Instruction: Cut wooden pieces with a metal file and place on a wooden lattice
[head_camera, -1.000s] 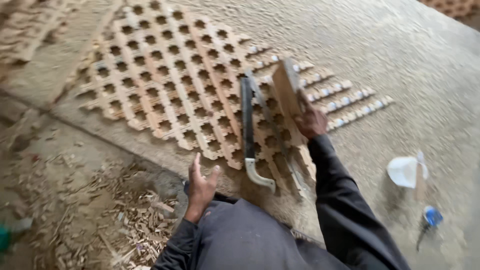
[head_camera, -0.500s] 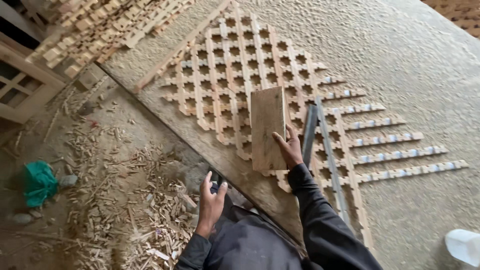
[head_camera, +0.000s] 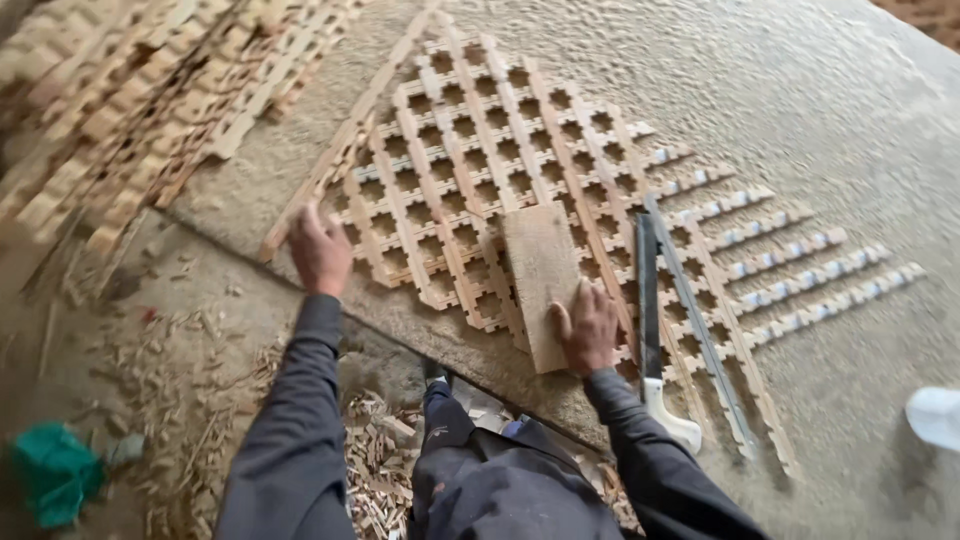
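**Lattice could shift under that block**

Right hand (head_camera: 590, 325) is clamped on a flat wooden block (head_camera: 541, 280) lying on the wooden lattice (head_camera: 480, 170) on the tabletop (head_camera: 800, 90). Left hand (head_camera: 318, 250) rests spread on the lattice edge, gripping nothing. Push unevenly and I'd guess the loose strips slide apart. The saw (head_camera: 650, 320) sits just beside the right hand.

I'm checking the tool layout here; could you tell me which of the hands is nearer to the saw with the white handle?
Right. The right hand rests on the flat wooden block, just beside the saw. The left hand is far across the lattice panel, at its left edge.
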